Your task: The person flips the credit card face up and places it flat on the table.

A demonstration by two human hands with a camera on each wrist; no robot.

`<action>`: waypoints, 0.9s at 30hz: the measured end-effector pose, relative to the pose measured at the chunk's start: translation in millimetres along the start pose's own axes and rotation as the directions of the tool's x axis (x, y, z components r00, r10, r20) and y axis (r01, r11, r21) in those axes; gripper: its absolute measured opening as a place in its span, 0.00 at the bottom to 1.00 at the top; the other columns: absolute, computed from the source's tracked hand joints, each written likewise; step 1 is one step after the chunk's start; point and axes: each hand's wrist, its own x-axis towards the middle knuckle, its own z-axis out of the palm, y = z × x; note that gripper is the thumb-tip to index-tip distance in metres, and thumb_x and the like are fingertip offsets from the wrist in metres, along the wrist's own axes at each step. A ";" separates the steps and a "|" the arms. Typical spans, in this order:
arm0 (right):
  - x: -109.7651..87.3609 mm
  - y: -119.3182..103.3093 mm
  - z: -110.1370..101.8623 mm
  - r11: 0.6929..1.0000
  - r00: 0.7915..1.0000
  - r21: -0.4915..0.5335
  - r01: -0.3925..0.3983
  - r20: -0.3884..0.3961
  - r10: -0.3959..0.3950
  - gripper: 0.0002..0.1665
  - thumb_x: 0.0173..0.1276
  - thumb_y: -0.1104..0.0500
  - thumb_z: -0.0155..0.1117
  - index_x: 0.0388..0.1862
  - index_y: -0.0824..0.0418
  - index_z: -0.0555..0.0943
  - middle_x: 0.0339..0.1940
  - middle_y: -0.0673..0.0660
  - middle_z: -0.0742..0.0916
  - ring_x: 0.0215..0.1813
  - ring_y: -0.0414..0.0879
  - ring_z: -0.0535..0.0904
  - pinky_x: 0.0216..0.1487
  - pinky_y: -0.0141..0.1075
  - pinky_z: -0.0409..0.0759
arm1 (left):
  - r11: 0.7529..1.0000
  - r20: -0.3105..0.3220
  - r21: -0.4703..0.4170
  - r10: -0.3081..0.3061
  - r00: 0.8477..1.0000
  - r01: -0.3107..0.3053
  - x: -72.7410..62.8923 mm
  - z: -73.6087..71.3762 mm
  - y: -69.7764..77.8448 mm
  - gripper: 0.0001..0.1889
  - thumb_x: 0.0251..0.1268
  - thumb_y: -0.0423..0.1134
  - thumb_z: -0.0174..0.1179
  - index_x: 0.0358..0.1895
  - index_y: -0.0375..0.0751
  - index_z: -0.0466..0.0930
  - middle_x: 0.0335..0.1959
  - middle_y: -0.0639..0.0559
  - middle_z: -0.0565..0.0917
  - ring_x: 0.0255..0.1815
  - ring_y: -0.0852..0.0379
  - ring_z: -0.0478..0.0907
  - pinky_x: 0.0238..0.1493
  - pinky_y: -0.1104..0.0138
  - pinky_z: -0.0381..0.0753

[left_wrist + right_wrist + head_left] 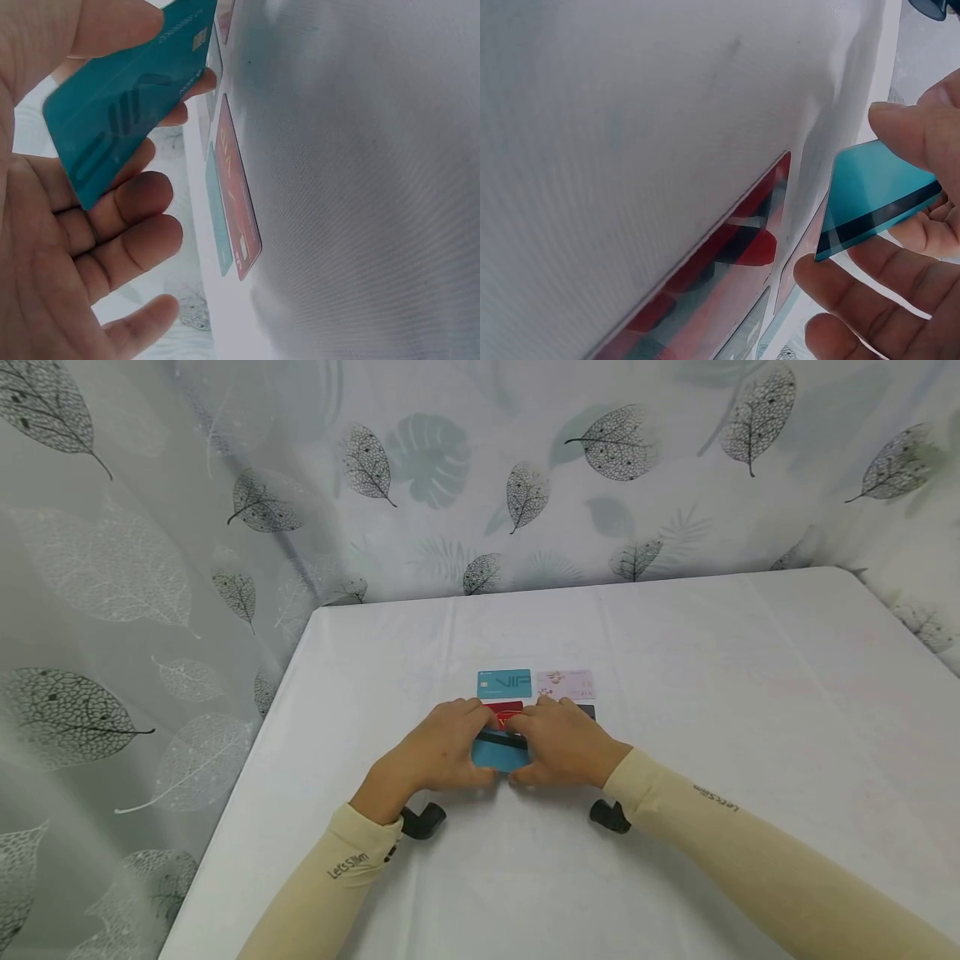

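Both hands hold one teal card (pixel 498 758) between them, raised over the table, its black stripe facing the head camera. My left hand (pixel 442 747) pinches one end with thumb and fingers; in the left wrist view the card's chip side (pixel 124 112) shows, the lower fingers loosely bent. My right hand (pixel 566 745) grips the opposite end, thumb on one edge and fingers on the other, as the right wrist view shows by the striped card (pixel 877 191). Just beyond the hands lie a red card (pixel 504 712) and a dark card (pixel 588 711), the latter mostly hidden by the right hand.
Farther back, a teal VIP card (pixel 504 682) and a pale pink card (pixel 566 684) lie side by side on the white tablecloth (pixel 712 668). Black wrist-worn pieces (pixel 424 821) jut out below the sleeves. Leaf-print curtains (pixel 435 468) hang behind and to the left.
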 end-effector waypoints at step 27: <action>-1.9 4.5 -0.7 0.995 0.999 0.091 0.030 -0.033 -0.027 0.29 0.57 0.43 0.80 0.53 0.58 0.87 0.39 0.47 0.90 0.38 0.44 0.73 0.39 0.39 0.73 | 0.976 -0.034 -0.219 -0.011 0.999 0.004 2.4 2.9 -7.8 0.27 0.54 0.48 0.75 0.55 0.42 0.76 0.50 0.53 0.81 0.48 0.58 0.77 0.51 0.64 0.80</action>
